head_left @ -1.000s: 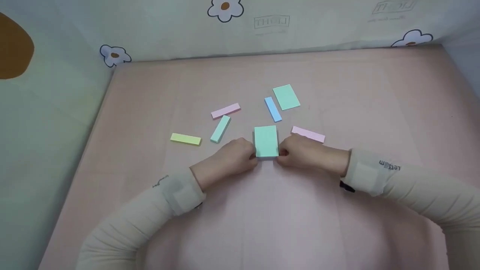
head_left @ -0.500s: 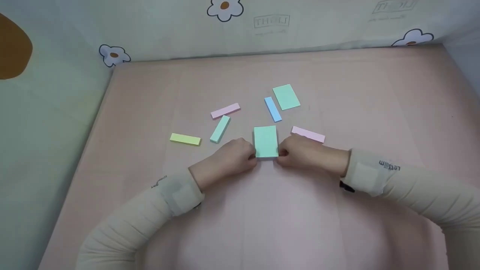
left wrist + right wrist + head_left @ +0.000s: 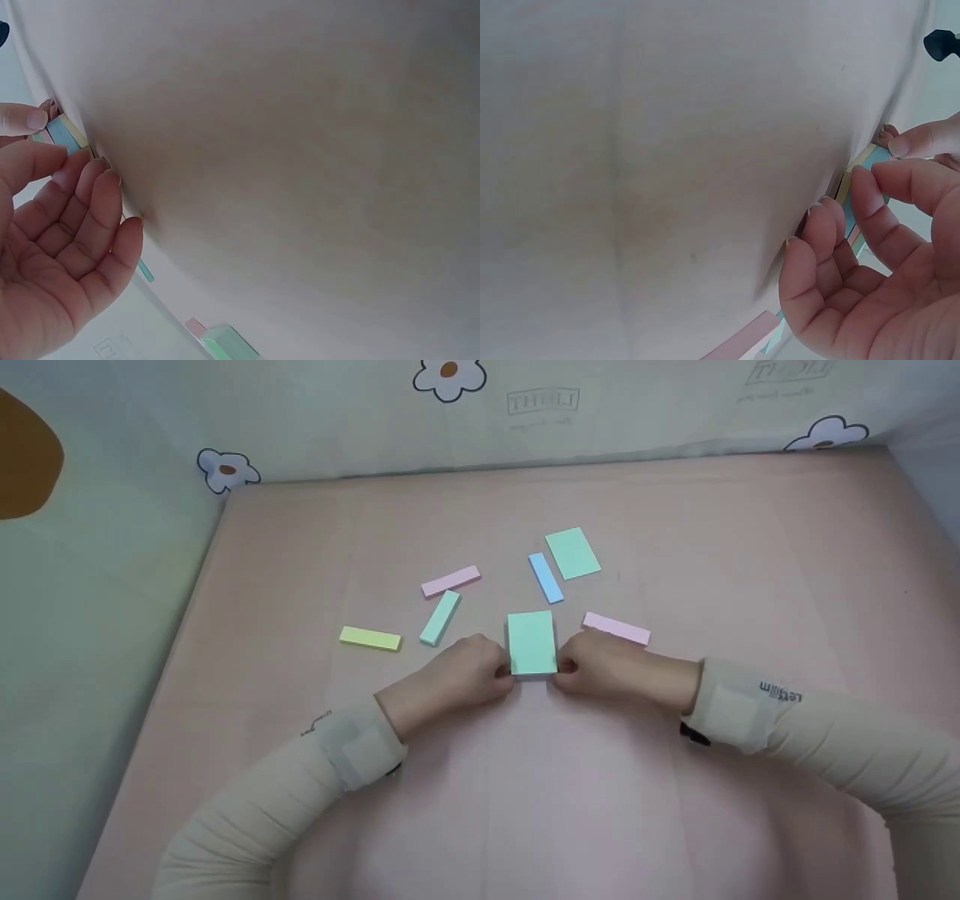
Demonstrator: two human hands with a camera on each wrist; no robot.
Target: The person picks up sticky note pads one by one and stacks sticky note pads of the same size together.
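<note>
A stack of sticky note pads point(image 3: 532, 643) with a mint green top lies between my two hands in the head view. Layers of yellow, blue and pink show along the edge of the stack point(image 3: 64, 136) in the left wrist view. My left hand point(image 3: 469, 671) pinches its near left corner between thumb and index finger. At the near right corner, my right hand point(image 3: 606, 664) pinches the same stack, other fingers curled below. Just beyond the right hand lies a pink strip pad point(image 3: 616, 628), partly covered by the knuckles.
Left of the stack lie a yellow strip pad point(image 3: 370, 638), a mint strip pad point(image 3: 440, 618) and a pink strip pad point(image 3: 451, 582). Behind it are a blue strip pad point(image 3: 546, 578) and a mint rectangular pad point(image 3: 573, 553). Flower-printed cloth point(image 3: 360, 427) borders the pink table point(image 3: 525, 810).
</note>
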